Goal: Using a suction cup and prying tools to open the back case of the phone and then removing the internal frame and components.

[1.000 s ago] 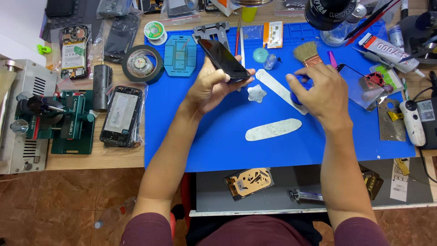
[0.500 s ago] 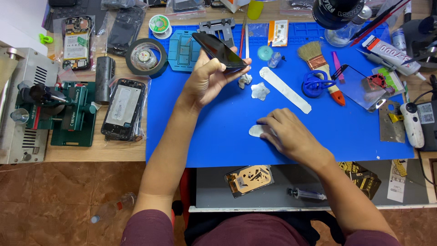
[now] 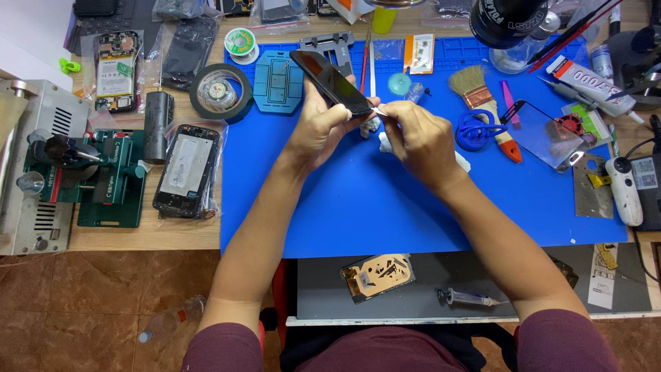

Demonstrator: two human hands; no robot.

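We are gripping a dark phone (image 3: 330, 81) in our left hand (image 3: 318, 131), tilted above the blue mat (image 3: 358, 207) | long axis running upper-left to lower-right | our right hand (image 3: 420, 141) is pinching a thin strip (image 3: 379, 111) at its lower-right corner.

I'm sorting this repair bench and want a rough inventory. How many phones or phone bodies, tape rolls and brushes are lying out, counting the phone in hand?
Phones or phone bodies: 3 (black phone in the left hand, opened phone, phone body with battery)
Tape rolls: 2 (black roll, small green roll)
Brushes: 1 (brush)
Total: 6
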